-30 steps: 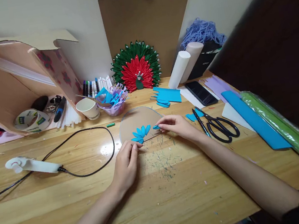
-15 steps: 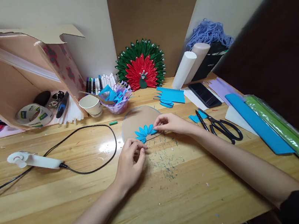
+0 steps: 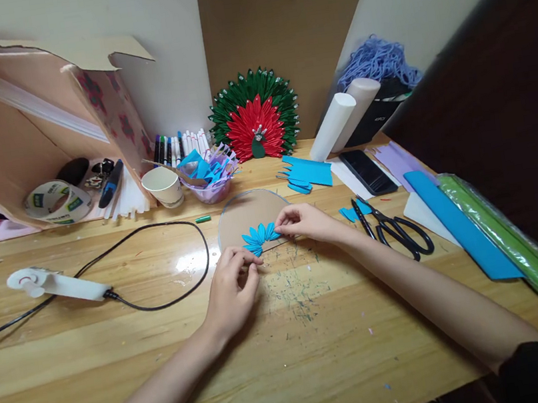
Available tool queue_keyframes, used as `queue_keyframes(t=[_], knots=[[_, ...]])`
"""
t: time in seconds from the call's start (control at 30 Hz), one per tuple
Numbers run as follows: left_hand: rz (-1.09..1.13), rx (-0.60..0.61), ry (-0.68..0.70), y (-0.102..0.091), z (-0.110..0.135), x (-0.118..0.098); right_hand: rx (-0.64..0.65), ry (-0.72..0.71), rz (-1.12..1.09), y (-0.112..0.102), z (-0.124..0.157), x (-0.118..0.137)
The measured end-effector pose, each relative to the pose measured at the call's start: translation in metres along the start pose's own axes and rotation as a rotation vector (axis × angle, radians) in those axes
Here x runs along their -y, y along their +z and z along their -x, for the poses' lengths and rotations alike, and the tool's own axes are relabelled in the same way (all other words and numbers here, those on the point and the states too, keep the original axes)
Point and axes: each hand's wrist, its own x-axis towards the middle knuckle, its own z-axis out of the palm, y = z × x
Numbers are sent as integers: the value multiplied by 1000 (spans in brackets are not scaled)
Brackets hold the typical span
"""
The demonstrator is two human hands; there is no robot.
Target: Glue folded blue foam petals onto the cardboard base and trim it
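A cardboard piece with a rounded outline (image 3: 235, 216) lies on the table, with several blue paper petals (image 3: 257, 235) fanned along its near edge. My right hand (image 3: 305, 223) comes in from the right, its thumb and index finger pinching a blue paper petal (image 3: 272, 232) at the fan's right end. At the near left edge of the cardboard rests my left hand (image 3: 234, 287). Its fingers are loosely curved beside the leftmost petals, the thumb is apart, and no held thing shows in it.
Scissors (image 3: 402, 232), a phone (image 3: 368, 172) and blue paper (image 3: 312, 169) lie right. A glue gun (image 3: 66, 285) with a looping cable (image 3: 183, 302) lies left. Behind stand a paper cup (image 3: 163, 189), a bowl of scraps (image 3: 211, 186) and a red-and-green paper peacock (image 3: 254, 123).
The camera view has shifted slightly. Both hands stay in nearly the same place at the petals, the right one still pinching at the fan's right end.
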Motion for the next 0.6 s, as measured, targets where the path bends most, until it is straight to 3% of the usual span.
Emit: queue_keyframes(t=[0.33,0.6], knots=[[-5,10,1,-1,0,-1,-179,-108,163,10,7,0],[3,11,3,-1,0,-2,-217,-259,400,5,14,5]])
